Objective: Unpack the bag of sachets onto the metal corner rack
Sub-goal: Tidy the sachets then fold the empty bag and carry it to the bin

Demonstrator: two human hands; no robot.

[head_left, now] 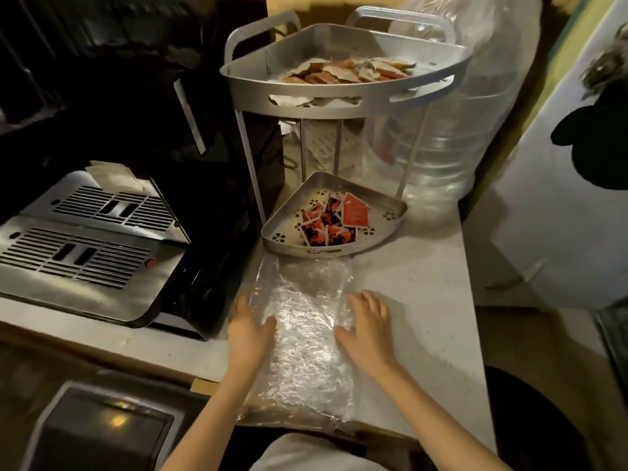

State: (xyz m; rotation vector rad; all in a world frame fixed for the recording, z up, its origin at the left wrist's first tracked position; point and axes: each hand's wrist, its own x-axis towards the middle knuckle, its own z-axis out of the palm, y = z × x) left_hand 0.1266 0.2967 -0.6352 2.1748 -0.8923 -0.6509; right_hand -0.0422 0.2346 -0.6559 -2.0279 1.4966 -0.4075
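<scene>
Pressing the bag's (302,338) edges, left hand (249,329), right hand (368,329), fingers spread, gripping nothing.

I read no legible text: the print on the red sachets (355,209) before me is blurred.

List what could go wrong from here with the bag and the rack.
1. The clear bag overhangs the near counter edge; if the left hand and right hand, lying flat on its sides, let go, it may slide off.
2. The bag's far end touches the lower tray; pushing forward could shove the rack.
3. The red sachets pile near the tray's front rim, so a bump might spill some.
</scene>
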